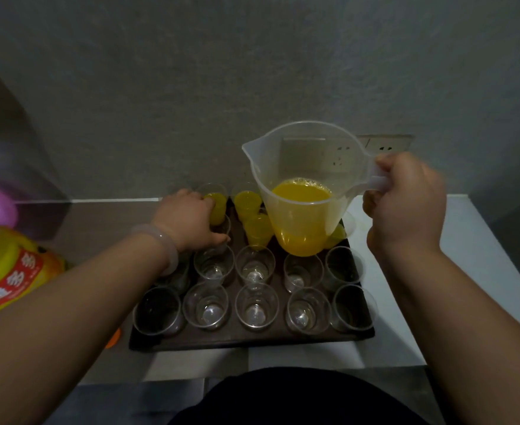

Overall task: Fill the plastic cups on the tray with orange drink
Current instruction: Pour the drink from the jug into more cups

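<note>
From where I sit, the bench (482,240) carries the dark tray (252,343), pushed back near the wall, and the job is barely a quarter done. The jug (301,185) hangs over the tray's far right part. It is roughly upright and not pouring, with the orange drink (298,194) filling perhaps its lower third. By my guess that will not cover every cup left, so the big yellow bottle (7,271) at the left edge may be needed for a refill. My right hand (405,210) has its fingers clamped on the jug's handle. My left hand (188,222) reaches to the far left of the tray, and its fingers look curled round the back-left cup (217,207), which already holds drink. Two more filled cups (246,204) stand just beside it, and a fourth may sit behind the jug, but that one is mostly hidden. Everything nearer is still to do. The front row (257,306) of five cups is clear and dry, and so are the middle cups (303,273). One of those lies partly under my left wrist. A small orange cap (113,338) lies by the tray's near left corner.
</note>
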